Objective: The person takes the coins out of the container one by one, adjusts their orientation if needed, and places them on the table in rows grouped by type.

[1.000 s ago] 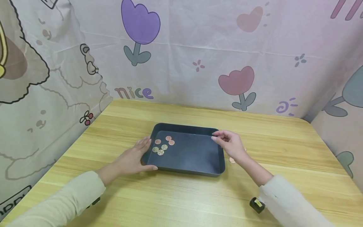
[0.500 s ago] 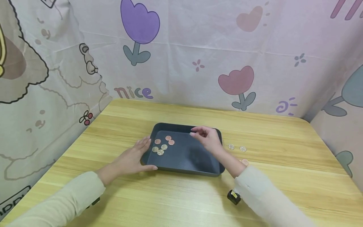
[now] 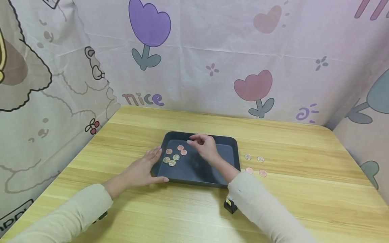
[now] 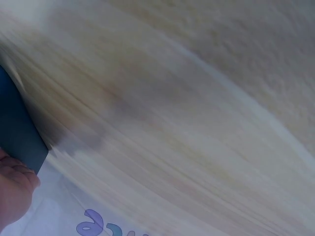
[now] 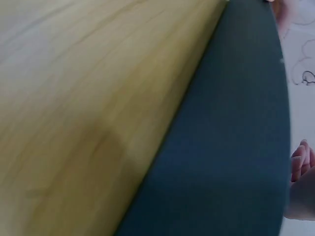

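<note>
A dark rectangular baking tray [image 3: 217,172] lies on the wooden table. Three copper-coloured coins [image 3: 169,152] and three gold-coloured coins [image 3: 172,163] are grouped in its left part. My left hand [image 3: 146,168] rests against the tray's left side, fingers straight and the thumb out along the front wall. In the left wrist view that hand [image 4: 15,189] shows at the tray's corner. Above the middle of the tray is my right hand [image 3: 205,147], thumb and forefinger brought close together, the other fingers curled. Whatever may be between its fingertips cannot be made out.
To the right of the tray, two pale gold-coloured coins [image 3: 260,159] and two copper-coloured coins [image 3: 262,173] lie on the table [image 3: 291,148]. A printed cloth [image 3: 194,50] hangs behind the table and along both sides.
My right hand has moved left from the tray's right rim to above its middle, its pinch-like pose unchanged. The coins right of the tray have come into view. My left hand has stayed put.
</note>
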`<state>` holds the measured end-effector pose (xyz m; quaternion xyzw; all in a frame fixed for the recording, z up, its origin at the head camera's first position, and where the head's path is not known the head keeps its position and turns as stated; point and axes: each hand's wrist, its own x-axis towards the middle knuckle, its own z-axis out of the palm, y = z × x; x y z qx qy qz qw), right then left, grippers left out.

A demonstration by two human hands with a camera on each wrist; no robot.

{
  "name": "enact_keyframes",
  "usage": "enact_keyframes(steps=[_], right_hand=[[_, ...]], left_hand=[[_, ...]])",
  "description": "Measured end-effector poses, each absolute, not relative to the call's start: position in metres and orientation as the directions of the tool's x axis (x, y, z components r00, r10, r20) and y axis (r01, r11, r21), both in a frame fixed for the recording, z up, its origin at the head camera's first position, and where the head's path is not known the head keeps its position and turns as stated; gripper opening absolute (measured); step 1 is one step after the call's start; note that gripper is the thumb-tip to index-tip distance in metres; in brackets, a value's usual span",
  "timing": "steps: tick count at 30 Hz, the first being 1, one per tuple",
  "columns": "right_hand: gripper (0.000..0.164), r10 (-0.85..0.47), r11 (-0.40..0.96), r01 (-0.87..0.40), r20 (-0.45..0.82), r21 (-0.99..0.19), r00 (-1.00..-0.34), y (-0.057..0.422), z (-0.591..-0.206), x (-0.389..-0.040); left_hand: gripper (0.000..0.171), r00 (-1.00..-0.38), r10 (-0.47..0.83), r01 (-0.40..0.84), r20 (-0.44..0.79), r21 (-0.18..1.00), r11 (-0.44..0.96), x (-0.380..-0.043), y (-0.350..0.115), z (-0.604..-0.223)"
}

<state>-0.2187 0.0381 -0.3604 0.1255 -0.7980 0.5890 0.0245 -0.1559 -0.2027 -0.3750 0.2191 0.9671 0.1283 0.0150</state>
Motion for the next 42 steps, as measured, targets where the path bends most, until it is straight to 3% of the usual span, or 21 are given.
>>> enact_keyframes(steps=[17, 42], right_hand=[[0.025, -0.151, 0.44, -0.113, 0.051, -0.891, -0.987, 0.015, -0.384, -0.235], [0.014, -0.213, 0.731, -0.191, 0.046, -0.655, -0.976, 0.004, -0.389, -0.23]], left_hand=[[0.108, -0.897, 0.44, 0.434, 0.041, 0.258, 0.863, -0.157, -0.202, -0.376], [0.107, -0.903, 0.429, 0.421, 0.028, 0.262, 0.869, -0.154, -0.201, -0.371]])
